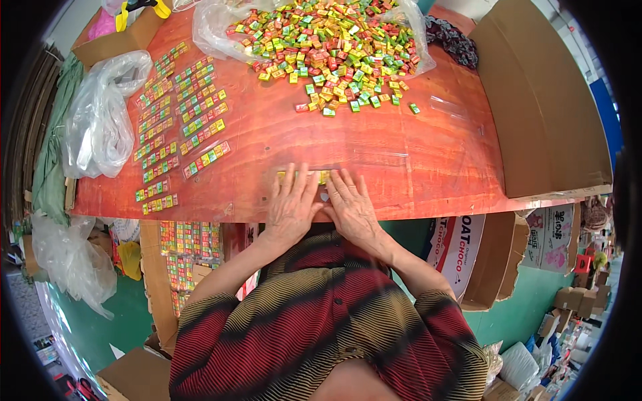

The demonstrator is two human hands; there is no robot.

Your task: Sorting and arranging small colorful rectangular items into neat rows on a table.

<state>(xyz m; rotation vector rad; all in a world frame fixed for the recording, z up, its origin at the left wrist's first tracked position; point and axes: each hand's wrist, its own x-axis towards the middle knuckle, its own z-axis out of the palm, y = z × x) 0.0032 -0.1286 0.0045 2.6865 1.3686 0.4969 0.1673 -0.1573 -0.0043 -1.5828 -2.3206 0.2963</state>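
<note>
My left hand (292,204) and my right hand (352,206) lie side by side near the front edge of the red table, palms down with fingers stretched out. Under the fingers runs a short row of small yellow and coloured blocks (324,177), mostly covered by the hands. Neither hand is closed round anything. Farther back spreads a large heap of small red, yellow and green wrapped blocks (341,40), spilling from a clear plastic bag (217,33). To the left, several strips of the same blocks (206,159) are laid out in two columns.
A crumpled clear bag (100,120) sits at the table's left side. A tall cardboard box (542,100) stands on the right, beside dark crumpled cloth (453,41). Clear plastic pieces (455,107) lie right of the heap. Below the table, an open carton (155,281) holds packed strips.
</note>
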